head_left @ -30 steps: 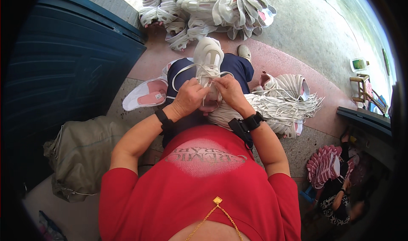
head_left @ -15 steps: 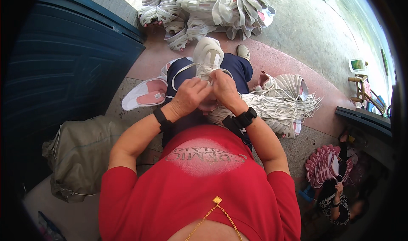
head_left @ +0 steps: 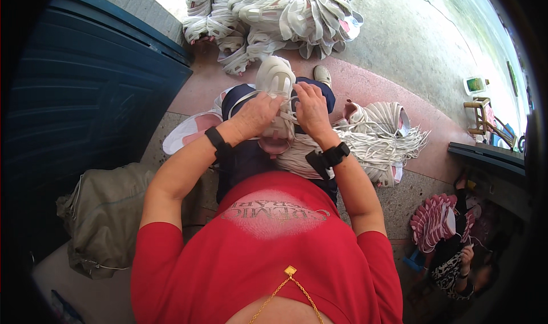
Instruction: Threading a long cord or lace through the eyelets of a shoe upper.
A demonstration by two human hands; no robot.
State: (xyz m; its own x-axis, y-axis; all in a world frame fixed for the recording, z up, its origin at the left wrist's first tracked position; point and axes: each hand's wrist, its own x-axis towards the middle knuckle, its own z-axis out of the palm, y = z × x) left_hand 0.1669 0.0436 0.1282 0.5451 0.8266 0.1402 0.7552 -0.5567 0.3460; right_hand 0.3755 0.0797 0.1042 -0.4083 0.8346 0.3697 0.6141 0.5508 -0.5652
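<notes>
Moving away from the left hand [head_left: 258,115], which pinches the cream-and-white cloth shoe top [head_left: 275,78] over the dark blue trousers [head_left: 244,163], the right hand [head_left: 311,110] curls, probably tugging a thin white lace [head_left: 289,117] through.

Red short-sleeved tee [head_left: 228,261] over there, pale chest print [head_left: 277,228]; gold chain [head_left: 272,296], black straps [head_left: 216,139] both wrists, navy trousers [head_left: 327,97].
</notes>
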